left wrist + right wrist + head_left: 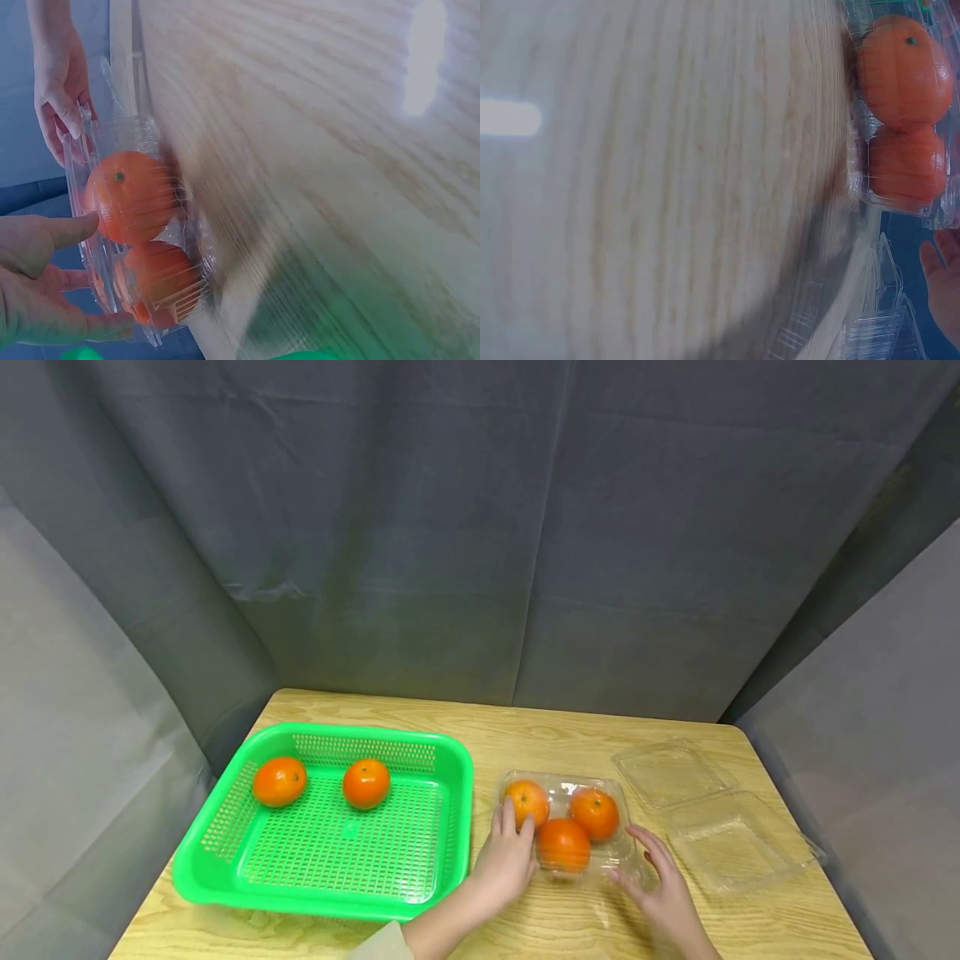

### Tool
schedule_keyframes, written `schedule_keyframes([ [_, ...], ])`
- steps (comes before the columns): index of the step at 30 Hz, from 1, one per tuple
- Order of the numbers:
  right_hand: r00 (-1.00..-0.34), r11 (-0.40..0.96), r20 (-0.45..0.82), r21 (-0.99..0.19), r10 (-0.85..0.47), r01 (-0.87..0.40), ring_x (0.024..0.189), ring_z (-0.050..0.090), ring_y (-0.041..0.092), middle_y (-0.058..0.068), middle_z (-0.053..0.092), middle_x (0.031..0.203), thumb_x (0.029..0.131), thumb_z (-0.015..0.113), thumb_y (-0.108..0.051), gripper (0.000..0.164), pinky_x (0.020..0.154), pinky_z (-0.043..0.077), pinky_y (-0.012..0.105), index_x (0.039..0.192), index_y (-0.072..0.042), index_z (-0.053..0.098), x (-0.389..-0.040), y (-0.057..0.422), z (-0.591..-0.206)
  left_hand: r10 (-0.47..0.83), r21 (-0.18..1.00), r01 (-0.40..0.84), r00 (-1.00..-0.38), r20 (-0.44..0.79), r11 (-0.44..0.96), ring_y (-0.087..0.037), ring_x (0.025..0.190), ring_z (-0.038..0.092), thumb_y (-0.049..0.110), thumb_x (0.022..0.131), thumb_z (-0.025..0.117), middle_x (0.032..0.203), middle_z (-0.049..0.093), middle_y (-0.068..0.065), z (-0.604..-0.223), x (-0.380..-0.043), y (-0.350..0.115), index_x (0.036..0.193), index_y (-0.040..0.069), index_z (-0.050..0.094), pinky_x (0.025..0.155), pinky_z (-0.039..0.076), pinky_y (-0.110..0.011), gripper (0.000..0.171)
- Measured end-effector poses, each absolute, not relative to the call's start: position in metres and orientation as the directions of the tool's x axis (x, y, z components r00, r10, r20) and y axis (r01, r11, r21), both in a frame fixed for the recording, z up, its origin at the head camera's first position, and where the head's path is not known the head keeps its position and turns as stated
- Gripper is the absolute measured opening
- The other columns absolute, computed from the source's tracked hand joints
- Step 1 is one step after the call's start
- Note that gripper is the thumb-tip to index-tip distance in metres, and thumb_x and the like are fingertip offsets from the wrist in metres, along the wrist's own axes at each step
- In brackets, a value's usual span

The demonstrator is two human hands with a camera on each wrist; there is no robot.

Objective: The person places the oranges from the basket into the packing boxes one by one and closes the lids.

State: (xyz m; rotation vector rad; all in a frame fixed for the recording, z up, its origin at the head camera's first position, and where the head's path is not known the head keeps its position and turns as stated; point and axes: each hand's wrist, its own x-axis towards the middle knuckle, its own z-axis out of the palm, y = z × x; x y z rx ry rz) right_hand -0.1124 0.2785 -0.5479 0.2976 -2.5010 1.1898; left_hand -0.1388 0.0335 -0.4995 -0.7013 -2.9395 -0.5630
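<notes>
A clear plastic clamshell box (pixel 555 785) with three oranges stands on the table, its lid lying over the fruit. Whether the lid is latched I cannot tell. One orange (pixel 564 846) lies at the front, with another orange (pixel 595 814) behind it to the right. My left hand (pixel 506 860) touches the box's left side, thumb and fingers spread and fairly straight in the left wrist view. At the right front corner is my right hand (pixel 663 893), thumb and fingers apart. Its fingers (pixel 951 251) show beside the box edge in the right wrist view.
Left of the box stands a green basket (pixel 180 868) holding two oranges, one orange (pixel 280 782) at its left and another orange (pixel 366 783) near the back. An open clear clamshell (pixel 731 847) lies to the right. Grey curtains (pixel 420 543) surround the table.
</notes>
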Motion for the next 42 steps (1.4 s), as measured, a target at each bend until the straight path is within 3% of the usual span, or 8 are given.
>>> schedule_keyframes([
  [5, -0.919, 0.637, 0.392, -0.697, -0.046, -0.329, 0.118, 0.030, -0.009, 0.019, 0.045, 0.131, 0.068, 0.078, -0.006, 0.068, 0.091, 0.026, 0.003, 0.128, 0.001, 0.046, -0.121, 0.281, -0.549, 0.400, 0.377, 0.421, -0.906, 0.136, 0.825, -0.049, 0.117, 0.040, 0.015, 0.074, 0.074, 0.131, 0.030, -0.034, -0.497, -0.146, 0.037, 0.121, -0.004, 0.050, 0.079, 0.051, -0.041, 0.056],
  [9, -0.928, 0.657, 0.371, -0.688, -0.044, -0.307, 0.119, 0.033, -0.002, 0.018, 0.045, 0.131, 0.069, 0.077, -0.007, 0.068, 0.094, 0.042, 0.031, 0.129, 0.000, 0.046, -0.128, 0.282, -0.548, 0.384, 0.380, 0.401, -0.915, 0.124, 0.834, -0.048, 0.118, 0.040, 0.015, 0.074, 0.074, 0.131, 0.031, -0.033, -0.495, -0.153, 0.039, 0.121, -0.002, 0.051, 0.078, 0.052, -0.041, 0.056],
  [12, -0.931, 0.646, 0.363, -0.699, -0.050, -0.307, 0.121, 0.038, 0.018, 0.019, 0.044, 0.132, 0.070, 0.077, -0.006, 0.068, 0.088, 0.039, 0.054, 0.129, 0.002, 0.045, -0.133, 0.283, -0.546, 0.378, 0.381, 0.389, -0.919, 0.108, 0.838, -0.047, 0.118, 0.039, 0.015, 0.074, 0.074, 0.132, 0.031, -0.032, -0.494, -0.158, 0.041, 0.121, -0.002, 0.050, 0.077, 0.052, -0.041, 0.055],
  [13, -0.931, 0.638, 0.361, -0.705, -0.052, -0.309, 0.120, 0.039, 0.025, 0.020, 0.044, 0.132, 0.070, 0.076, -0.005, 0.068, 0.088, 0.038, 0.056, 0.129, 0.002, 0.044, -0.135, 0.282, -0.545, 0.376, 0.385, 0.387, -0.921, 0.106, 0.838, -0.047, 0.119, 0.038, 0.015, 0.074, 0.074, 0.132, 0.030, -0.032, -0.494, -0.160, 0.042, 0.121, -0.002, 0.051, 0.076, 0.052, -0.041, 0.055],
  [15, -0.933, 0.626, 0.356, -0.715, -0.056, -0.311, 0.118, 0.038, 0.036, 0.022, 0.043, 0.132, 0.071, 0.075, -0.004, 0.067, 0.088, 0.037, 0.058, 0.129, 0.003, 0.043, -0.138, 0.282, -0.543, 0.372, 0.389, 0.382, -0.922, 0.106, 0.838, -0.046, 0.119, 0.038, 0.014, 0.074, 0.074, 0.132, 0.030, -0.032, -0.493, -0.164, 0.043, 0.120, -0.002, 0.051, 0.075, 0.053, -0.040, 0.054],
  [18, -0.938, 0.616, 0.342, -0.727, -0.055, -0.302, 0.119, 0.037, 0.041, 0.024, 0.041, 0.132, 0.072, 0.074, -0.003, 0.066, 0.089, 0.036, 0.059, 0.130, 0.004, 0.042, -0.142, 0.281, -0.542, 0.359, 0.409, 0.370, -0.927, 0.108, 0.834, -0.045, 0.119, 0.038, 0.012, 0.073, 0.075, 0.131, 0.031, -0.031, -0.491, -0.171, 0.044, 0.115, -0.001, 0.052, 0.072, 0.053, -0.040, 0.050],
  [31, -0.937, 0.608, 0.343, -0.732, -0.059, -0.306, 0.120, 0.035, 0.044, 0.025, 0.039, 0.132, 0.074, 0.072, -0.003, 0.065, 0.089, 0.036, 0.060, 0.131, 0.004, 0.040, -0.158, 0.281, -0.541, 0.302, 0.499, 0.294, -0.951, 0.067, 0.815, -0.042, 0.121, 0.036, 0.007, 0.069, 0.076, 0.134, 0.027, -0.027, -0.488, -0.190, 0.050, 0.118, -0.001, 0.052, 0.067, 0.053, -0.034, 0.054],
  [42, -0.950, 0.591, 0.306, -0.756, -0.060, -0.281, 0.123, 0.032, 0.044, 0.026, 0.037, 0.134, 0.077, 0.070, -0.004, 0.065, 0.092, 0.033, 0.061, 0.133, 0.003, 0.038, -0.179, 0.283, -0.544, 0.244, 0.528, 0.228, -0.969, 0.041, 0.818, -0.042, 0.122, 0.035, 0.003, 0.067, 0.074, 0.136, 0.028, -0.027, -0.488, -0.206, 0.053, 0.119, 0.002, 0.053, 0.070, 0.053, -0.038, 0.055],
])
